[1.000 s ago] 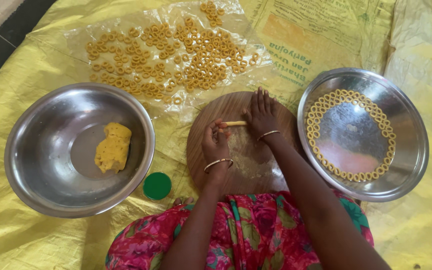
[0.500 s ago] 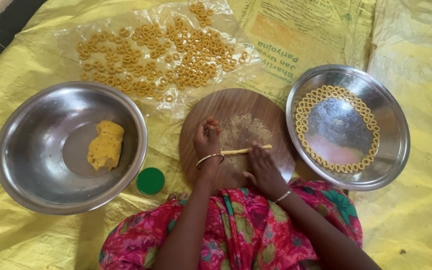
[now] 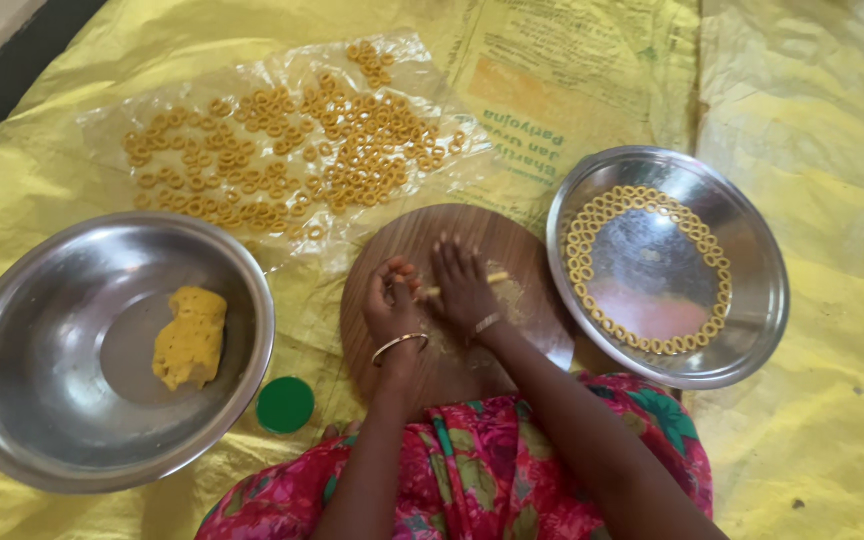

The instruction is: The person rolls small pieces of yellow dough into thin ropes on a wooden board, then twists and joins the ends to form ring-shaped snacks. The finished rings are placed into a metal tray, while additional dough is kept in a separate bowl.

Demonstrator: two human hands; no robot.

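Round wooden board (image 3: pixel 452 240) between bowls: left hand (image 3: pixel 392 300) pinches dough rope (image 3: pixel 492 279), right hand (image 3: pixel 464 290) flat on it.

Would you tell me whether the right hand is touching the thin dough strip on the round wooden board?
Touching. The head view shows the right hand lying flat over the dough strip, which emerges from beneath its fingers.

Hands (image 3: pixel 430 300) rolling dough strip (image 3: pixel 495 278), wooden board (image 3: pixel 512 245)
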